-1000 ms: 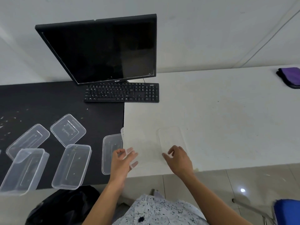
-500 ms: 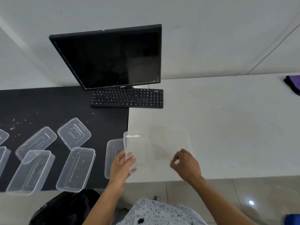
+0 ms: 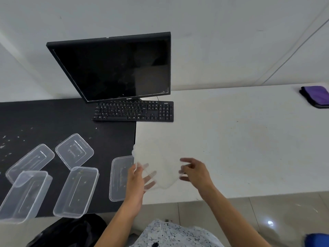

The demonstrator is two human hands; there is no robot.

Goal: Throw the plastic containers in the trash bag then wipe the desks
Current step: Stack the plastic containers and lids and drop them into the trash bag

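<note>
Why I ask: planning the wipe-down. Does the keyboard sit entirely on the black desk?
No, the keyboard straddles both: right end on the white desk, the rest on the black desk.

The clear container (image 3: 160,168) is motion-smeared, its edges lost against the white bench (image 3: 240,148). The left hand (image 3: 137,179) grips it, fingers dim behind the plastic. Whether the blurred right hand (image 3: 194,172) grips it is unclear. The container hides the right end of a lid (image 3: 120,177). The purple cloth (image 3: 318,96), black bag (image 3: 71,232) and blue object (image 3: 316,240) run off frame.

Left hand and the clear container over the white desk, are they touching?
Touching. The head view shows the left hand gripping the clear container: thumb on one side, fingers showing through the plastic on the other.
</note>
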